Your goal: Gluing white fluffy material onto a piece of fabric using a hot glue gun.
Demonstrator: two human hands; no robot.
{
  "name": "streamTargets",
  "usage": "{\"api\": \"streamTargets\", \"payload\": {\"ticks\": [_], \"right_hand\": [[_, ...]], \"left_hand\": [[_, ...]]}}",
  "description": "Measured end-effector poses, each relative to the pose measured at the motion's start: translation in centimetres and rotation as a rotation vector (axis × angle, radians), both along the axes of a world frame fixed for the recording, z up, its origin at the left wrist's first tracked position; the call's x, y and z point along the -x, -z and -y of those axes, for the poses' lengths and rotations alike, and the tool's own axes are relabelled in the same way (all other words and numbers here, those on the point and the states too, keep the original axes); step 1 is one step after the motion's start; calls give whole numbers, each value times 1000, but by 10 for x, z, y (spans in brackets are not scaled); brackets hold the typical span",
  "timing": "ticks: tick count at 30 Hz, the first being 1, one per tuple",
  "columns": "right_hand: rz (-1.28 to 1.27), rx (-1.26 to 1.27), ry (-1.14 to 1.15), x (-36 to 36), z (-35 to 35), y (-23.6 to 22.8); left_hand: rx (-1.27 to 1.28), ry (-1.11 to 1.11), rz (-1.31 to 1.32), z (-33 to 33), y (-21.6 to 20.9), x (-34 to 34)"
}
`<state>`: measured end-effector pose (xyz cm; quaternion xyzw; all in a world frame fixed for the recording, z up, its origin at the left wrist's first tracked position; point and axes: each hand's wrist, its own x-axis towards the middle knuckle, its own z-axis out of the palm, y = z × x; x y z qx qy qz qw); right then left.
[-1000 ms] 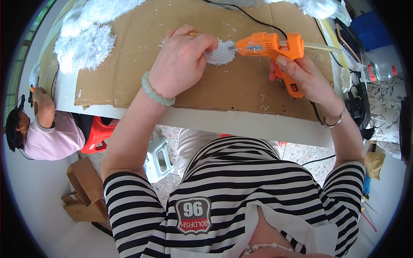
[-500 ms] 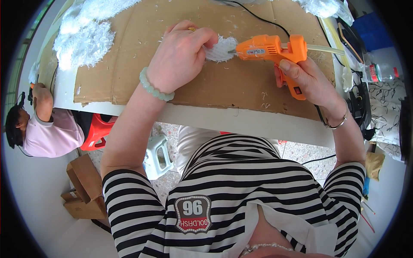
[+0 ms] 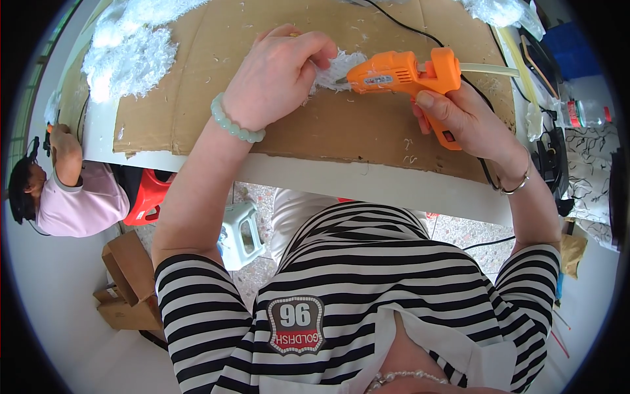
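An orange hot glue gun point(image 3: 400, 73) is gripped by its handle in my right hand point(image 3: 462, 118), and a pale glue stick point(image 3: 489, 69) juts from its rear. Its nozzle meets a small white shaggy piece point(image 3: 333, 73) that looks like fringed yarn or fabric. My left hand point(image 3: 275, 82) curls its fingers in at the left edge of that piece, seeming to pinch it; the fingertips are partly hidden behind the hand. Beneath both hands lies a brown cardboard sheet point(image 3: 216, 118).
Piles of white shaggy material point(image 3: 131, 62) sit at the far left, with more in a bag point(image 3: 502, 13) at the far right. A black cord point(image 3: 407, 26) crosses the cardboard. A plastic bottle point(image 3: 587, 113) lies at the right. Another person point(image 3: 85, 197) works at the left.
The glue gun has shifted slightly left, its nozzle now farther over the white piece, whose near edge looks tilted up. My left hand has barely moved.
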<state>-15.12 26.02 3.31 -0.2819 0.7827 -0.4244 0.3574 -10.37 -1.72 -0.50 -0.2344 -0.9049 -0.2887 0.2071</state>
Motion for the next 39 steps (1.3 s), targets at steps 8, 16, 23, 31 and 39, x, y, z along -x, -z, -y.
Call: {"api": "streamTargets", "payload": {"ticks": [8,16,23,31,39], "right_hand": [[-45,-24,-48,0,15,-4],[-70,-9,-45,0,18,-3],[-30,305,293,-8,-8,-13],[135,614,361,5,-9,-17],[479,829,397,33,29,-4]], "left_hand": [[-66,30,68,4,-3,5],[-95,38,127,3,-6,7],[-86,59,185,7,-6,7],[-125,-145,-14,-2,-19,-7],[195,-277,-251,-44,-19,-37]]}}
